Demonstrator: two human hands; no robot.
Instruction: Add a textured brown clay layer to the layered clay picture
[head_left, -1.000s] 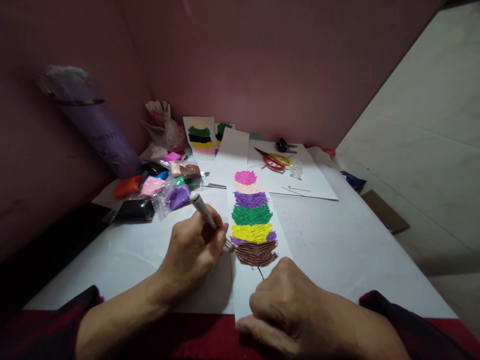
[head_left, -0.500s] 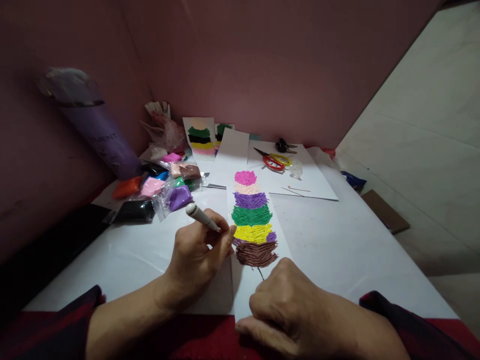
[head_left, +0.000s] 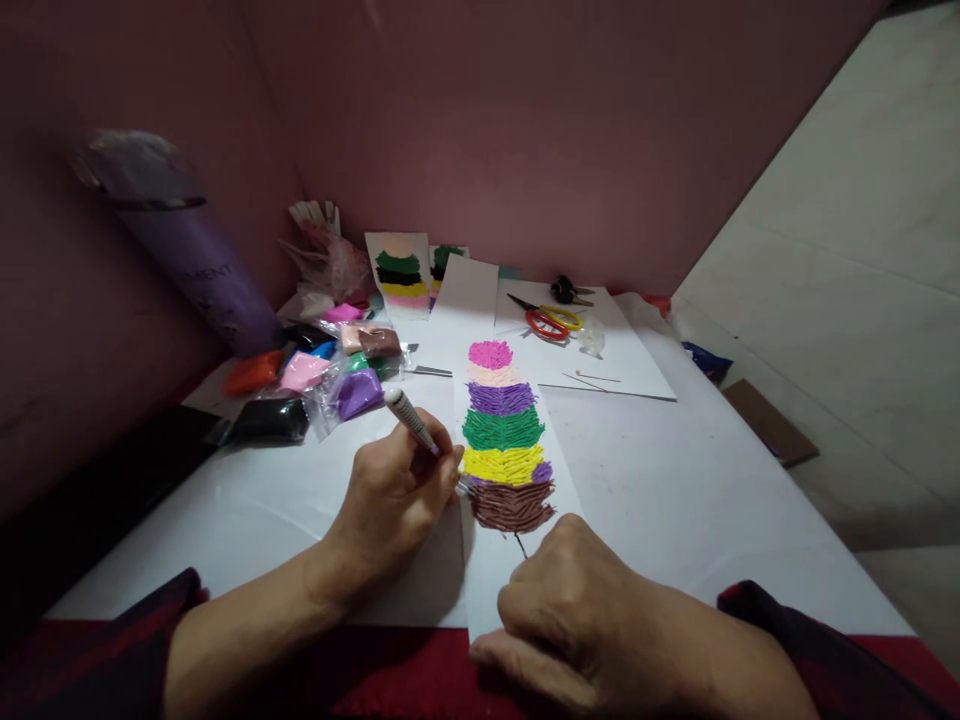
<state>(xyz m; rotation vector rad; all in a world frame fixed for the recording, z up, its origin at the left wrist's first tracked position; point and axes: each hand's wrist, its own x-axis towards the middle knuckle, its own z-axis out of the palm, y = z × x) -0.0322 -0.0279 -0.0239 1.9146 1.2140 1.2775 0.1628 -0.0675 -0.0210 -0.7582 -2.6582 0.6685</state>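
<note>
A marker pen (head_left: 410,420) is in my left hand (head_left: 390,500), its white end pointing up and away and its tip hidden by the fingers. This hand is beside the left edge of a white paper strip (head_left: 491,590). On the strip are textured clay bands in pink, peach, purple, green, yellow and brown; the brown band (head_left: 513,507) is nearest me. A short dark line (head_left: 520,546) shows below it. My right hand (head_left: 574,620) is closed on the near end of the strip, thumb at its lower corner. Its inner fingers are hidden.
Bagged clay packets (head_left: 360,395) lie at the left, beside a purple bottle (head_left: 206,260). Behind are finished striped cards (head_left: 401,280) against the wall. Scissors (head_left: 551,322), keys (head_left: 566,290) and thin sticks (head_left: 598,378) lie on white sheets at the back right.
My left hand has drawn slightly back from the strip, with the pen now standing more upright. My right hand and the strip have stayed in place.
</note>
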